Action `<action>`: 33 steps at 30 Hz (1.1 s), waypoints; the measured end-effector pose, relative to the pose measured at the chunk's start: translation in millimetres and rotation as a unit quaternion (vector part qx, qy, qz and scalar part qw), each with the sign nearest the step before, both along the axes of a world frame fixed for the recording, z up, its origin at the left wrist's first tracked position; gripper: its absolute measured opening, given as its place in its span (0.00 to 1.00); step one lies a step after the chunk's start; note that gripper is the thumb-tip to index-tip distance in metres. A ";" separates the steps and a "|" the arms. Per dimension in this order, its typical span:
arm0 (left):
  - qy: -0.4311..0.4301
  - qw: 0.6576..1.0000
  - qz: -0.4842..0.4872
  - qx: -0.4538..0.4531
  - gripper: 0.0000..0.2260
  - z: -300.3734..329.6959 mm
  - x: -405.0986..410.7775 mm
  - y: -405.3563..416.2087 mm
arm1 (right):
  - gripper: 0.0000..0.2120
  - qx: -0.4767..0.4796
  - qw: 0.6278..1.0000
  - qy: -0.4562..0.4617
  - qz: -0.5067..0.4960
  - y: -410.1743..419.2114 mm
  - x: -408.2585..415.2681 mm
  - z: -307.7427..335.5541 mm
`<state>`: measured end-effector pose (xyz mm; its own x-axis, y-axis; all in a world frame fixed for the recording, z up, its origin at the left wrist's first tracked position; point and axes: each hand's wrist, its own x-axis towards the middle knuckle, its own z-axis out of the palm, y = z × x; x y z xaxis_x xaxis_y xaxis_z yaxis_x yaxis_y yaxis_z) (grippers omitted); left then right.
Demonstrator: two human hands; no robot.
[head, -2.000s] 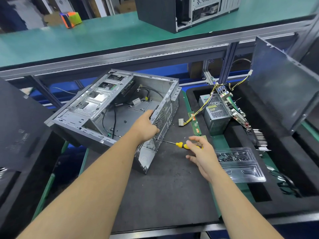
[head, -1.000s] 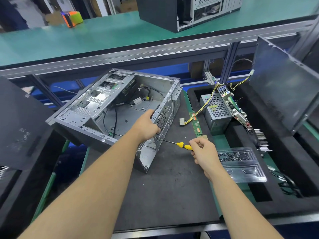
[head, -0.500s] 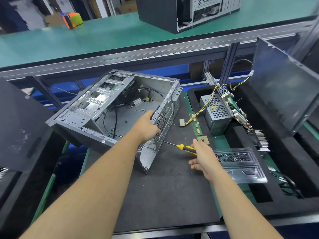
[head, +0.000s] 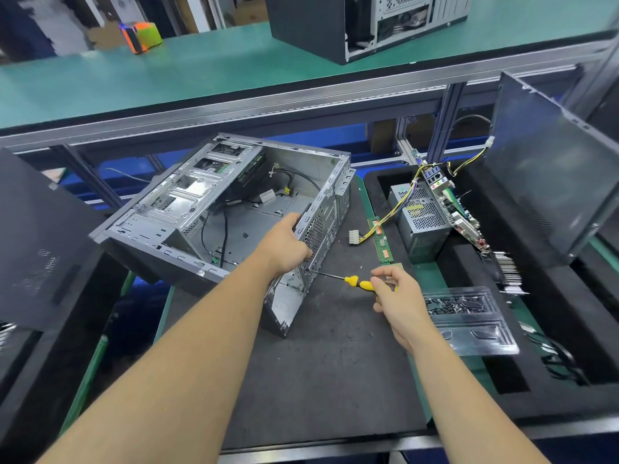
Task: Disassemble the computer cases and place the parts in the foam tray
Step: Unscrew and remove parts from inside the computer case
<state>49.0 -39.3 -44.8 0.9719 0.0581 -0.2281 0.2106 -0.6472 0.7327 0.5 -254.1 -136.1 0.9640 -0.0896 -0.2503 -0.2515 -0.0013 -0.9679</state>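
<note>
An open grey computer case (head: 207, 212) lies on its side on the dark mat, with drive bays and black cables showing inside. My left hand (head: 284, 246) grips the top edge of its rear panel. My right hand (head: 398, 296) pinches the yellow handle of a screwdriver (head: 355, 282), whose tip touches the lower rear panel of the case. To the right, the black foam tray (head: 569, 346) holds a power supply (head: 418, 219), a motherboard (head: 452, 209) standing on edge and a heatsink (head: 505, 266).
A RAM stick (head: 380, 239) lies beside the foam tray. A clear plastic tray (head: 469, 319) holds several screws. Black side panels lean at the left (head: 37, 242) and the right (head: 549, 169). Another computer case (head: 361, 21) stands on the green upper shelf.
My right hand has shifted its fingers on the screwdriver handle, turning it at the rear panel. My left hand and the case have stayed in place.
</note>
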 end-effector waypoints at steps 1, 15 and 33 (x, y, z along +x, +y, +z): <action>0.000 1.000 0.000 0.001 0.27 -0.3 0.3 0.0 | 0.07 0.007 1.000 -0.003 -0.003 -0.8 0.8 0.0; -0.002 1.000 0.003 -0.001 0.26 -0.8 0.2 0.4 | 0.10 0.038 0.996 0.082 0.006 -0.8 3.8 -3.3; 0.000 1.000 0.005 -0.020 0.25 -4.2 1.5 2.1 | 0.15 0.124 0.980 0.157 0.018 -2.4 3.2 9.1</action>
<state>50.5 -37.2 -49.0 0.9716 0.0580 -0.2295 0.2159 -0.6149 0.7584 3.6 -256.5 -127.1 0.8373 0.0450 -0.5449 -0.5412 0.2100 -0.8142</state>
